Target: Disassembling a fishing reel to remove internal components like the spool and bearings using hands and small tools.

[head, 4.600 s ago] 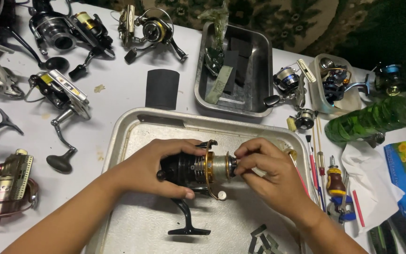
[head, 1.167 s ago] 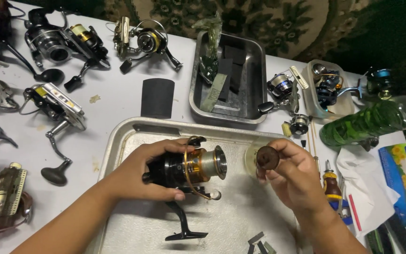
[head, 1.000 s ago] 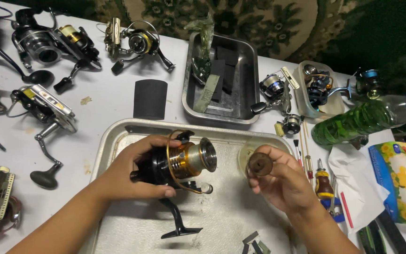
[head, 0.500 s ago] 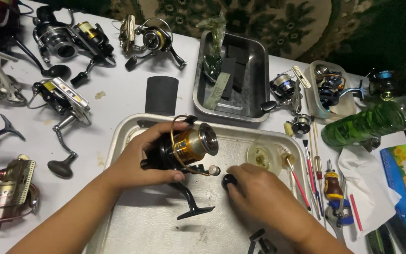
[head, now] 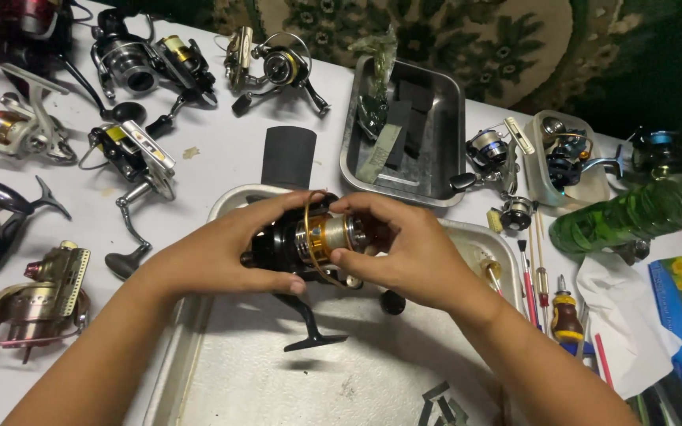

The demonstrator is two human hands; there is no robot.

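On the far left of the white table (head: 222, 154) lie several spinning reels, one of them a dull gold reel (head: 37, 296) with a ribbed side, and another a black and silver reel (head: 132, 158) with a long crank arm. They are metal and hard plastic, with scratches and some shine.

The left hand (head: 222, 256) is closed around the dark, rounded body of the black reel (head: 290, 252), which is held above the shallow metal tray (head: 222, 355), not resting on it. The thumb lies on top and the fingers wrap under. The long axis of the reel runs roughly left to right, so the gold spool (head: 327, 237) points toward the right hand (head: 408, 252). This hand is the nearer one to the spool: its fingertips pinch the spool's front end, thumb below and fingers above. The crank handle (head: 309, 331) hangs down from the body, black and thin with a flat knob.

A small black knob (head: 392, 302) lies on the tray just under the right wrist. Behind is a deeper steel pan (head: 444, 170) with dark foam pieces. Further right stand a green plastic bottle (head: 633, 217), lying on its side, and a small screwdriver (head: 566, 315) near white tissue (head: 625, 304).
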